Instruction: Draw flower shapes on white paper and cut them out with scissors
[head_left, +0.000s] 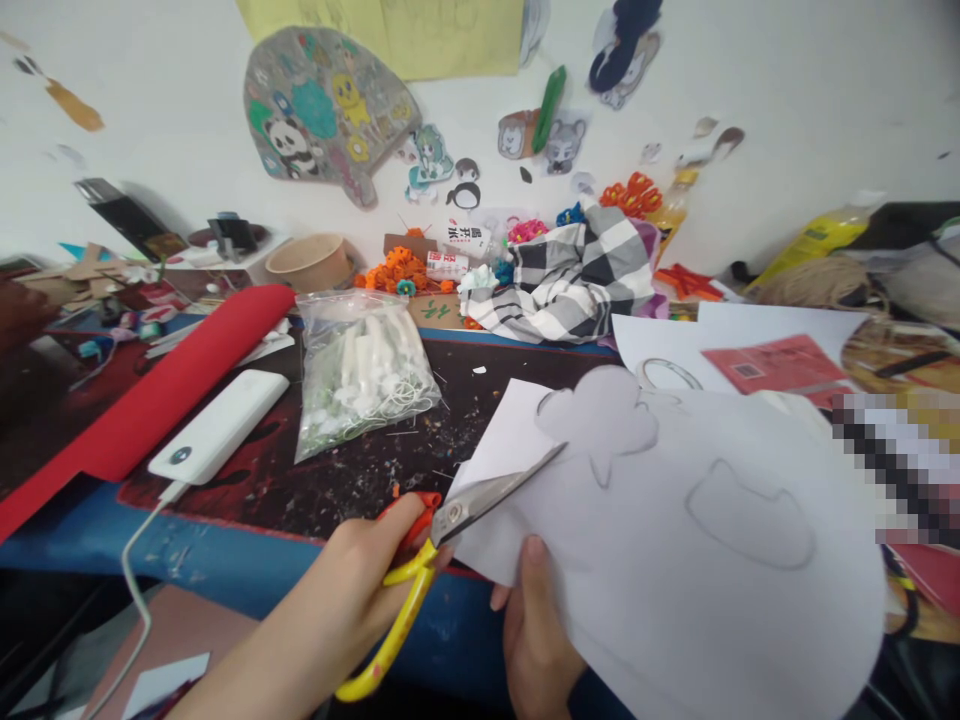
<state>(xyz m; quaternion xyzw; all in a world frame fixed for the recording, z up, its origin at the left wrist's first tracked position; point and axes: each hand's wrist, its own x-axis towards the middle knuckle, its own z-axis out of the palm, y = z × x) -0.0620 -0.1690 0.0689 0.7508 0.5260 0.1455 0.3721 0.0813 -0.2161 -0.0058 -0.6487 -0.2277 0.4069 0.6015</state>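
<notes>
My left hand (375, 560) is closed around the yellow and red handles of a pair of scissors (480, 500). Their metal blades reach to the right over the edge of a large white paper (675, 610). Pencil outlines mark this sheet: a cloud-like shape with a pointed stem, and a rounded shape with two small points. At the paper's lower left edge, my right hand (536, 630) grips it, thumb on top and fingers partly hidden underneath. A narrower white paper piece (514, 425) lies beyond the blades.
Left on the dark mat (262, 490) lie a white power bank (221, 425) with a cable, a long red piece (195, 385) and a clear bag (367, 375). Checked cloth (570, 275) and orange flowers (401, 270) are behind. Part of another person's hand (26, 310) shows far left.
</notes>
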